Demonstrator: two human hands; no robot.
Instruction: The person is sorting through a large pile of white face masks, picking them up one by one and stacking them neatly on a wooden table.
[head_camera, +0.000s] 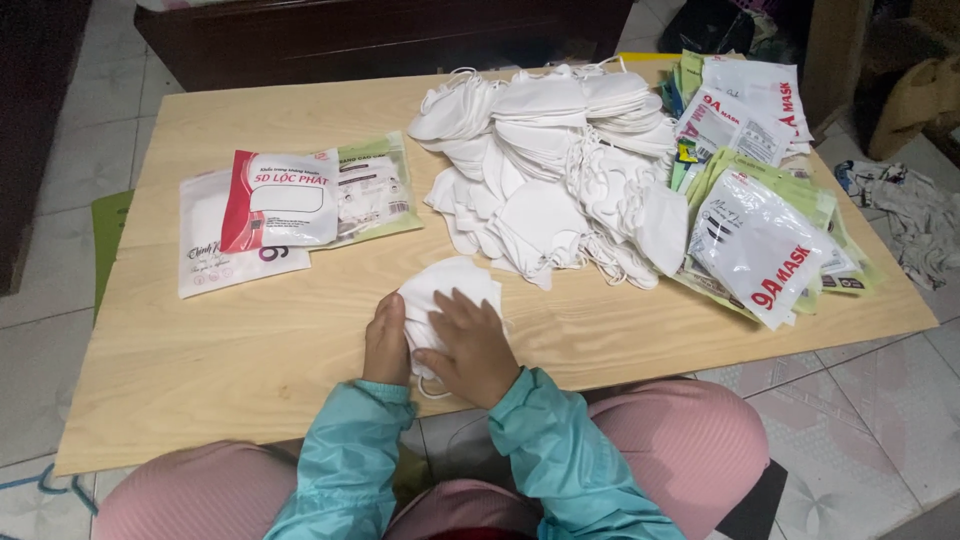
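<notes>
The right hand (474, 345) lies flat, fingers spread, pressing on a small stack of white masks (445, 290) at the near edge of the wooden table (250, 370); the left hand (386, 343) grips the stack's left edge, fingers curled. Beyond the fingertips lies the large mask pile (550, 170); sealed packets (270, 215) lie beyond-left, empty printed bags (760, 240) beyond-right.

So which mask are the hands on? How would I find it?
Start at the wooden table, then look to its near edge, in front of the big mask pile. One white mask lies there alone, the left hand beside it and the right hand pressing on it. The others are heaped together or bagged.
</notes>
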